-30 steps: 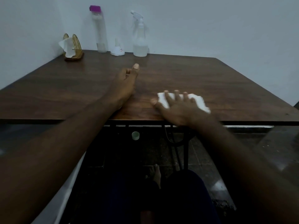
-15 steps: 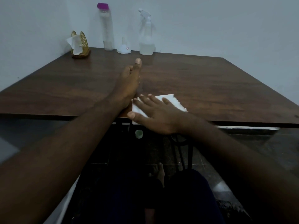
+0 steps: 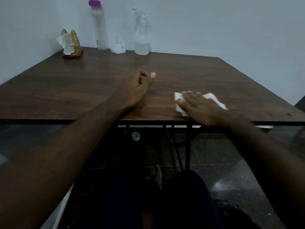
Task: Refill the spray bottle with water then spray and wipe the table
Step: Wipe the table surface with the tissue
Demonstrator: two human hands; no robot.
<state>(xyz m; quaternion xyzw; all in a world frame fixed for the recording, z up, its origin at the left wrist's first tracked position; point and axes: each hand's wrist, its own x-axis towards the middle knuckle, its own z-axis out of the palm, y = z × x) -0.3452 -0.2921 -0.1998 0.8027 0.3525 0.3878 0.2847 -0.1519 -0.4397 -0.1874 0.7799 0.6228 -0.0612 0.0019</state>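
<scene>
A dark wooden table [image 3: 82, 90] fills the view. My right hand [image 3: 199, 106] lies flat, fingers spread, pressing a white tissue [image 3: 214, 99] onto the table near its front edge. My left hand [image 3: 137, 86] rests on the tabletop left of it, fingers loosely curled and thumb out, holding nothing. A clear spray bottle [image 3: 142, 38] with a little water stands at the back against the wall, far from both hands.
At the back stand a tall clear bottle [image 3: 99, 27] with a purple cap, a small white funnel [image 3: 118, 47] and a gold napkin holder [image 3: 71, 44] with tissues. The wall closes the back and left. A small green cap [image 3: 136, 136] lies on the floor under the table.
My right hand slid the tissue left toward my left hand, then back to the right along the front edge. My left hand curled its fingers and stayed in place.
</scene>
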